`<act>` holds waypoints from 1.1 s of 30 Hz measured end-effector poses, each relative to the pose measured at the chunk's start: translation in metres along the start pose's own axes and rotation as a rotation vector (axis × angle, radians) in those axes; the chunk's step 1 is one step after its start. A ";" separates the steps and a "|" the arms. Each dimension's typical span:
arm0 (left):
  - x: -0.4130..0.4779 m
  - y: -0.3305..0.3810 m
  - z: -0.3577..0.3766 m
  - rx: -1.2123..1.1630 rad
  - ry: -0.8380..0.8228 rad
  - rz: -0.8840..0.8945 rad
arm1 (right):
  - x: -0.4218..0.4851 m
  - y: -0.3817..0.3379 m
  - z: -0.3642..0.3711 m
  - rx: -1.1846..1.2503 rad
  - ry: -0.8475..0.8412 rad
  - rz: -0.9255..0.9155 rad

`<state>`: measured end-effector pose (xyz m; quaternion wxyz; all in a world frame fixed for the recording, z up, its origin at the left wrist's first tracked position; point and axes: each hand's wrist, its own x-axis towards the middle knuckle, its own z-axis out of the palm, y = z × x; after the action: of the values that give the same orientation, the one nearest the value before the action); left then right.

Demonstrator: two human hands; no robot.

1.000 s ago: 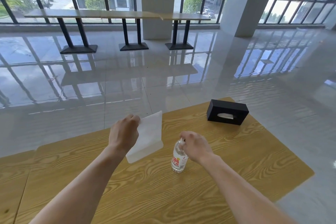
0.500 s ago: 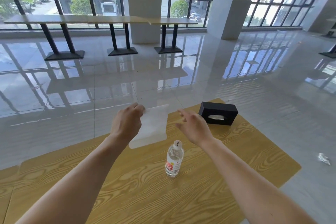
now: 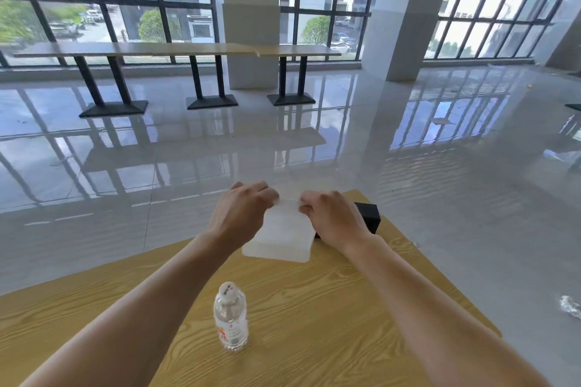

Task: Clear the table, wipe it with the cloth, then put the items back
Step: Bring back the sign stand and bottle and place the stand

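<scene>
A translucent white acrylic sign stand [image 3: 280, 236] stands near the far edge of the wooden table [image 3: 330, 308]. My left hand [image 3: 243, 214] grips its top left corner and my right hand [image 3: 330, 218] grips its top right corner. A clear water bottle [image 3: 230, 316] with a white cap and red label stands upright nearer to me, between my forearms, untouched. A black tissue box [image 3: 369, 215] lies behind my right hand, mostly hidden by it. No cloth is visible.
The table's far and right edges drop to a glossy tiled floor. A crumpled clear wrapper [image 3: 570, 308] lies on the floor at right. A long counter [image 3: 176, 50] on black legs and two white pillars stand by the windows.
My right hand let go of the bottle and moved up to the stand's top right corner. Both hands now hold the stand, which has shifted toward the tissue box.
</scene>
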<state>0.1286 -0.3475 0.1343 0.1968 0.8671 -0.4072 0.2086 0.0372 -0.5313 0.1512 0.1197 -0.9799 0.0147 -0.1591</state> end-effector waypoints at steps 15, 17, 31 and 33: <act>0.055 0.084 0.086 -0.274 -0.089 -0.076 | -0.047 0.138 -0.028 -0.044 -0.102 0.275; 0.065 0.093 0.098 -0.319 -0.117 -0.047 | -0.057 0.148 -0.030 -0.060 -0.110 0.336; 0.153 0.171 0.196 -0.470 -0.235 0.038 | -0.081 0.245 -0.047 -0.136 -0.051 0.607; 0.170 0.181 0.214 -0.464 -0.255 0.052 | -0.078 0.268 -0.048 -0.137 -0.052 0.614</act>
<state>0.1281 -0.6695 0.0752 0.3320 0.8074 -0.4878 0.0037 -0.0494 -0.7969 0.1075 0.0964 -0.9391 0.3174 -0.0891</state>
